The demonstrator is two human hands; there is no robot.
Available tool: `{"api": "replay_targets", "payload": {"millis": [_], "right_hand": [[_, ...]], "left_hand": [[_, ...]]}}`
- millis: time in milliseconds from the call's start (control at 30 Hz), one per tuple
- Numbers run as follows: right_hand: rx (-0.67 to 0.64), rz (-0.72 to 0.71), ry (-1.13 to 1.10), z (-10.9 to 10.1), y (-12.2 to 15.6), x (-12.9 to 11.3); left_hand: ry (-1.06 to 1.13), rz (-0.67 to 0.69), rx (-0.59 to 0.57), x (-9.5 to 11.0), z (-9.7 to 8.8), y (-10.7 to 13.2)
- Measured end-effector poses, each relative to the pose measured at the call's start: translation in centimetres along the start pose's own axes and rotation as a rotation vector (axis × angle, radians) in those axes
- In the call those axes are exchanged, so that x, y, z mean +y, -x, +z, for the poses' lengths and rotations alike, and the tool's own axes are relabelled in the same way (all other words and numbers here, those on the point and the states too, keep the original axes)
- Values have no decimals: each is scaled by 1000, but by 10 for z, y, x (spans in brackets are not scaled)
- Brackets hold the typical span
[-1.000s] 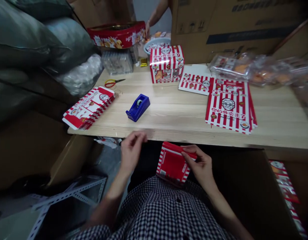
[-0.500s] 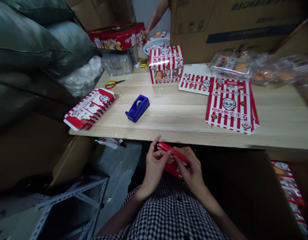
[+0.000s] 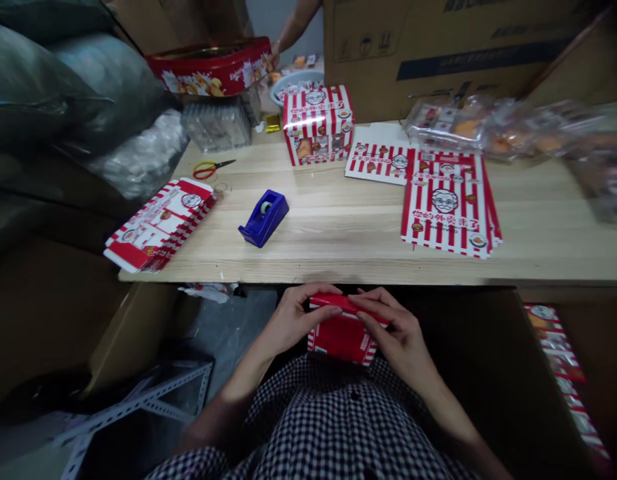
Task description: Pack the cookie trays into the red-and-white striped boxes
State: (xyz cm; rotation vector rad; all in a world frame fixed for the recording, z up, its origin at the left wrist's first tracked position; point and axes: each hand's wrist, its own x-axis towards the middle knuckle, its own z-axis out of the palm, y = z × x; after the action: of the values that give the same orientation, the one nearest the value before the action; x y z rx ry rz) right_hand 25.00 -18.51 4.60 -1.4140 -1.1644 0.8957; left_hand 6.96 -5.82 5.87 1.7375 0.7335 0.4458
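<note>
Between my two hands is a small red and white striped cardboard box (image 3: 342,337), held close to my body in front of the table's edge. My left hand (image 3: 299,319) is closed on its left side, thumb along the red upper panel. On the right side, my right hand (image 3: 391,323) pinches the same top edge between thumb and fingers. The box's underside and far side are hidden. Beyond my hands, a blue tape dispenser (image 3: 265,219) rests on the wooden table (image 3: 333,250).
Flat striped cartons (image 3: 444,213) lie on the right, another carton stack (image 3: 161,223) on the left. An assembled striped box (image 3: 318,127) stands at the back near scissors (image 3: 213,168). Bagged packs (image 3: 508,130) lie back right. A co-worker's arm (image 3: 298,27) reaches in behind.
The box in my hands has turned so its red panel faces me more fully. My left hand has shifted its fingers over the top edge. The whole view has moved slightly.
</note>
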Motion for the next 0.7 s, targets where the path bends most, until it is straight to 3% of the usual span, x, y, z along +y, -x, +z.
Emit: {"api": "replay_targets", "payload": {"millis": [100,233,333,433,500,600,700], "right_hand": [[72,1,-31,-17,10,-14],[90,-22,-24,-43,36,-45],[204,119,-90,-54,55,-62],[359,267,-342,-63,71,-55],[326,327,-499,-72,81,-40],[132,362,-563,-86,99,-20],[17,363,-518,-101,121,-24]], "left_hand": [[-39,41,-15,19,11,3],[-166,332,-109,43,31,3],[-251,604,-130,54,53,-4],[-276,788,-145,58,77,-11],[-256,845,-236,59,89,-15],[-253,884,-467,64,103,-20],[-255,1011,-589,79,116,-21]]}}
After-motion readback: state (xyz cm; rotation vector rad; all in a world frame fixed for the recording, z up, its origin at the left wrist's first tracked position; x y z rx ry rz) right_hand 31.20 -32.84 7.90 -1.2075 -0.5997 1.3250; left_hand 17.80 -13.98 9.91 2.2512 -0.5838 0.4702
